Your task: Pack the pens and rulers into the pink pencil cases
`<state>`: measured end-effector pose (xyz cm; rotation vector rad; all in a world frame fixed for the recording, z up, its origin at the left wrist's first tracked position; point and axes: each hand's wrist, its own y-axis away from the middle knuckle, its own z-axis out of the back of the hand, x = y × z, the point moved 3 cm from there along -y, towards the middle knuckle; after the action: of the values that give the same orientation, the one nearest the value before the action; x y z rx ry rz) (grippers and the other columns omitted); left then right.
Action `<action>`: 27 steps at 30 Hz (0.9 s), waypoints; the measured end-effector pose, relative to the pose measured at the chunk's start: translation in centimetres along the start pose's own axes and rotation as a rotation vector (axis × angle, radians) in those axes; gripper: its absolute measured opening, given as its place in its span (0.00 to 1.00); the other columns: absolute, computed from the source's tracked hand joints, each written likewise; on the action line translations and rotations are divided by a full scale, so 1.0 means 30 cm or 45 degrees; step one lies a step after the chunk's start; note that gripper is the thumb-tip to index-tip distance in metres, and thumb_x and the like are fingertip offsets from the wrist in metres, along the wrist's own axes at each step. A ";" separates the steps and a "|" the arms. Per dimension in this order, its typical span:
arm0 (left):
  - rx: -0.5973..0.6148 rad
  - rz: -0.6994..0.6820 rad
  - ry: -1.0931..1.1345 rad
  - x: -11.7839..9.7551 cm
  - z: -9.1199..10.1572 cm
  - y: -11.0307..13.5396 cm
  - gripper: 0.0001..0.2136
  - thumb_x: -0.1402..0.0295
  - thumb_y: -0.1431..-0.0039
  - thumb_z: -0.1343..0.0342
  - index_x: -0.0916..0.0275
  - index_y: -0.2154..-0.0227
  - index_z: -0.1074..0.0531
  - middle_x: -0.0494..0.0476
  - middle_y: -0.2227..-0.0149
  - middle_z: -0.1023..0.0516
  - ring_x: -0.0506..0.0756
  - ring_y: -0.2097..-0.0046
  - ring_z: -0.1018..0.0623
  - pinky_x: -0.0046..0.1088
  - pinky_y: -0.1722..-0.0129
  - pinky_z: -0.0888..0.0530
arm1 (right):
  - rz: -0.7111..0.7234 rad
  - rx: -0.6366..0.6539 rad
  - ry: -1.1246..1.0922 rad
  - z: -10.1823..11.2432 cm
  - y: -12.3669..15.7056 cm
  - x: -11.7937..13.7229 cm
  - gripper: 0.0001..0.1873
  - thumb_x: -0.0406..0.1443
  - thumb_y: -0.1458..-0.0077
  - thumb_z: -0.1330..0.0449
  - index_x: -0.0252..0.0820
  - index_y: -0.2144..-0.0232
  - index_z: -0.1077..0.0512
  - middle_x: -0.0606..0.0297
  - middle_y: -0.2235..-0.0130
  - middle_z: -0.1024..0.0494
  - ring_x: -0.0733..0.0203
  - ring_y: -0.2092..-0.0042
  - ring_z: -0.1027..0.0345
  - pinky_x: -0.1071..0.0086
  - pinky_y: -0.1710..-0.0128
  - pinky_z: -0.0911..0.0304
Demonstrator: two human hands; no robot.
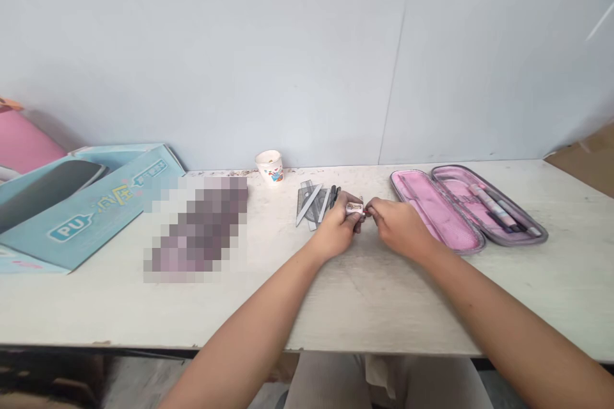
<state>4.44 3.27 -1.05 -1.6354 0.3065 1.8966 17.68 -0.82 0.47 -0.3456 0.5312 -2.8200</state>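
My left hand (336,230) is closed on a small pale pencil sharpener (354,208), its metal blade facing up. Right beside it, my right hand (400,223) pinches a thin red and dark piece (367,211) at the sharpener's side. Most of that piece is hidden by the fingers, and I cannot tell whether its end is inside the sharpener. Just left of my left hand lie clear rulers and set squares (311,204). Dark pens (334,195) lie against them, partly behind the hand.
An open pink pencil case (460,246) with several pens (496,208) lies on the right. A paper cup (270,169) stands near the wall. A blurred purple object (201,223) and a light-blue box (119,201) occupy the left of the white table (374,307).
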 end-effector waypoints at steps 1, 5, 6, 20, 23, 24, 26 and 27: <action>0.008 0.011 -0.025 0.002 -0.003 0.001 0.04 0.73 0.43 0.55 0.61 0.64 0.41 0.46 0.76 0.35 0.46 0.76 0.34 0.22 0.74 0.36 | -0.019 0.023 -0.042 -0.002 0.004 -0.006 0.11 0.32 0.43 0.56 0.40 0.67 0.33 0.62 0.70 0.24 0.61 0.68 0.32 0.70 0.70 0.50; -0.012 0.050 0.029 0.006 -0.008 -0.001 0.05 0.72 0.43 0.53 0.61 0.63 0.40 0.46 0.77 0.34 0.46 0.76 0.34 0.22 0.74 0.36 | -0.137 0.053 -0.184 -0.002 0.017 -0.029 0.15 0.36 0.40 0.59 0.42 0.69 0.34 0.64 0.75 0.27 0.61 0.72 0.34 0.71 0.72 0.50; -0.044 0.052 0.089 0.004 -0.005 -0.002 0.05 0.71 0.43 0.52 0.61 0.63 0.40 0.47 0.77 0.33 0.46 0.76 0.33 0.22 0.74 0.35 | -0.161 0.029 -0.221 0.001 0.019 -0.033 0.15 0.37 0.40 0.60 0.42 0.68 0.34 0.64 0.75 0.27 0.61 0.73 0.35 0.70 0.73 0.50; -0.080 0.089 0.876 -0.053 -0.004 0.013 0.13 0.66 0.49 0.41 0.60 0.62 0.36 0.56 0.56 0.26 0.57 0.52 0.26 0.39 0.49 0.35 | -0.197 -0.246 -0.778 -0.009 0.021 -0.032 0.20 0.35 0.43 0.55 0.44 0.47 0.45 0.61 0.62 0.27 0.64 0.70 0.34 0.69 0.69 0.40; -0.069 0.074 0.914 -0.056 -0.005 0.015 0.12 0.66 0.48 0.41 0.60 0.62 0.36 0.56 0.57 0.26 0.57 0.52 0.26 0.40 0.48 0.35 | -0.119 -0.234 -0.713 -0.001 0.021 -0.026 0.22 0.34 0.42 0.57 0.45 0.45 0.44 0.62 0.64 0.27 0.64 0.71 0.35 0.68 0.68 0.39; -0.060 0.070 0.920 -0.056 -0.006 0.015 0.12 0.66 0.48 0.41 0.61 0.62 0.36 0.56 0.57 0.25 0.57 0.52 0.26 0.40 0.48 0.35 | -0.095 -0.224 -0.683 0.000 0.021 -0.025 0.22 0.34 0.42 0.57 0.44 0.45 0.42 0.62 0.64 0.27 0.64 0.71 0.35 0.68 0.67 0.39; -0.044 0.063 0.922 -0.057 -0.008 0.015 0.12 0.66 0.47 0.42 0.61 0.62 0.36 0.57 0.58 0.25 0.57 0.52 0.26 0.40 0.48 0.35 | -0.089 -0.206 -0.636 0.001 0.022 -0.028 0.23 0.34 0.42 0.58 0.43 0.45 0.41 0.62 0.66 0.26 0.63 0.70 0.35 0.67 0.66 0.39; -0.037 0.063 0.919 -0.057 -0.010 0.015 0.11 0.66 0.47 0.42 0.61 0.62 0.36 0.57 0.58 0.25 0.57 0.52 0.26 0.41 0.48 0.35 | -0.106 -0.199 -0.621 0.000 0.023 -0.031 0.23 0.34 0.42 0.59 0.42 0.44 0.42 0.62 0.67 0.26 0.63 0.70 0.35 0.67 0.66 0.39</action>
<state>4.49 2.25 0.43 -2.3030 0.6108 1.2753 18.70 -1.17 0.05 -1.0703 0.6322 -2.6300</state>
